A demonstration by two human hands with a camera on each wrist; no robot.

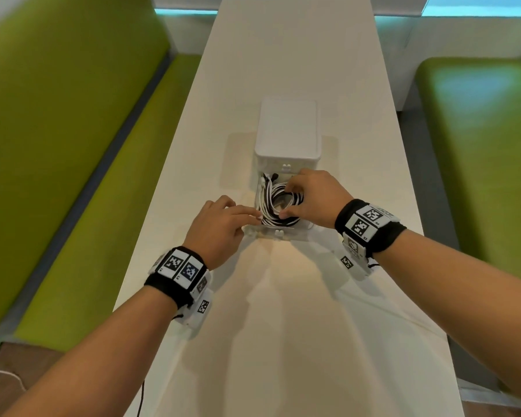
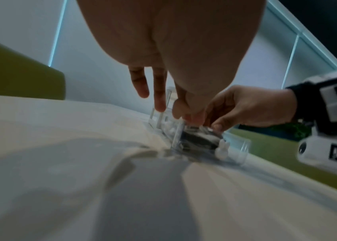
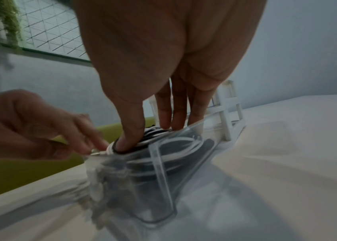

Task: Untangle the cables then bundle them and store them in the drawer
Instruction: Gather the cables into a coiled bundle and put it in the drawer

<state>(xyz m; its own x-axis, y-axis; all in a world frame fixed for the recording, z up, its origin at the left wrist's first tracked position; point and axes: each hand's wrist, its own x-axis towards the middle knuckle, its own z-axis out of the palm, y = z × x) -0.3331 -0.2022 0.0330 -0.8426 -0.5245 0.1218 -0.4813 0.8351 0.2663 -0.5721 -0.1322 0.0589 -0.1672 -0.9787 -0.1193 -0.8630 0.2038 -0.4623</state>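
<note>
A coil of black and white cables (image 1: 270, 203) lies in the clear drawer (image 1: 278, 234), which is pulled out toward me from the small white drawer unit (image 1: 288, 130). My right hand (image 1: 288, 200) is over the coil. Its thumb (image 3: 127, 141) and straight fingers press down on the cables (image 3: 184, 143) inside the drawer (image 3: 160, 179). My left hand (image 1: 254, 218) is at the drawer's front left corner, where thumb and fingertips pinch a cable end (image 3: 95, 153) at the rim. The left wrist view shows both hands above the blurred drawer (image 2: 235, 151).
The drawer unit stands mid-way along a long white table (image 1: 283, 326). Green padded benches (image 1: 88, 206) run along both sides. A thin cord (image 1: 142, 398) hangs off the table's near left edge.
</note>
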